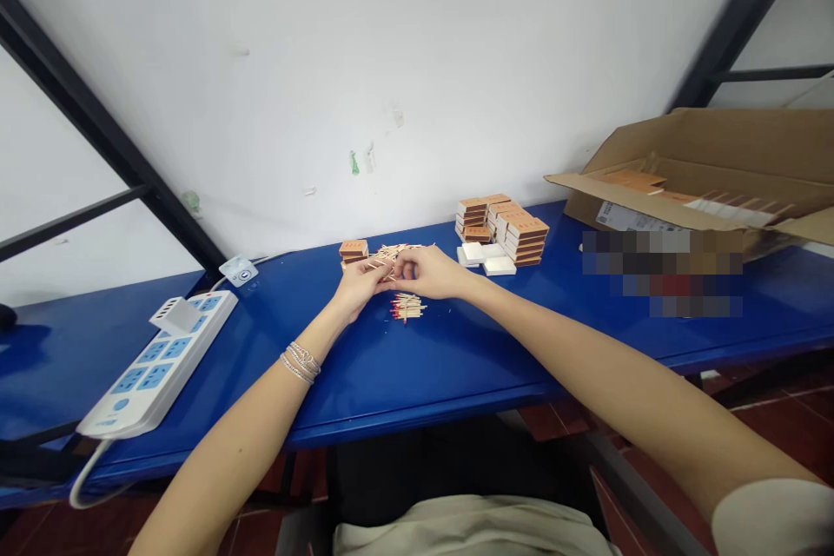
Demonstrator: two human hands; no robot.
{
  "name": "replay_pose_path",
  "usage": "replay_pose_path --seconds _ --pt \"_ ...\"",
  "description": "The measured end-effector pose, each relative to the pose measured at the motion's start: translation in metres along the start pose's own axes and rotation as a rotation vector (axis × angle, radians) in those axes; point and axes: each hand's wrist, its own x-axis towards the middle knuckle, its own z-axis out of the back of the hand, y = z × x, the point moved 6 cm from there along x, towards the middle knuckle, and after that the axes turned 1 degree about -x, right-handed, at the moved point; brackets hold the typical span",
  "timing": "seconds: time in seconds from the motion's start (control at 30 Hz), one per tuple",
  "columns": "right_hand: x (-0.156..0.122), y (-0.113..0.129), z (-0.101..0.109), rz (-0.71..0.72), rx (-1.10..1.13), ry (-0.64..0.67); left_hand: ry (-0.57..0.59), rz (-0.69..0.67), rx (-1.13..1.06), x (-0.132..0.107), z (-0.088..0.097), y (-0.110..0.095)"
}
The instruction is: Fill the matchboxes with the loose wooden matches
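My left hand [360, 281] and my right hand [431, 271] meet over the blue table [404, 365], fingers pinched together around a few matchsticks [389, 264]. A small pile of red-tipped matches [407, 307] lies on the table just below the hands. More loose matches [400, 250] are scattered behind them, beside an orange matchbox [353, 249]. Silver bracelets circle my left wrist.
Stacks of orange matchboxes [514, 230] and white inner trays [486, 257] stand right of the hands. An open cardboard box [704, 182] sits at the far right. A white power strip [160, 360] lies at the left. A white wall rises behind the table.
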Motion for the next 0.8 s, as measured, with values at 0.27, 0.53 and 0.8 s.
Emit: replay_pose_path --seconds 0.27,0.53,0.8 --pt "0.0015 -0.0061 -0.0012 -0.059 -0.018 -0.016 -0.005 0.020 -0.023 0.0005 0.0006 0.0021" --pt "0.0012 -0.0040 -0.0031 -0.035 -0.075 0.004 -0.018 0.049 -0.003 -0.0005 0.0008 0.0026" --pt "-0.0004 0.0022 -0.0071 -0.037 -0.132 0.028 -0.019 0.069 0.011 -0.0023 0.0008 0.0026"
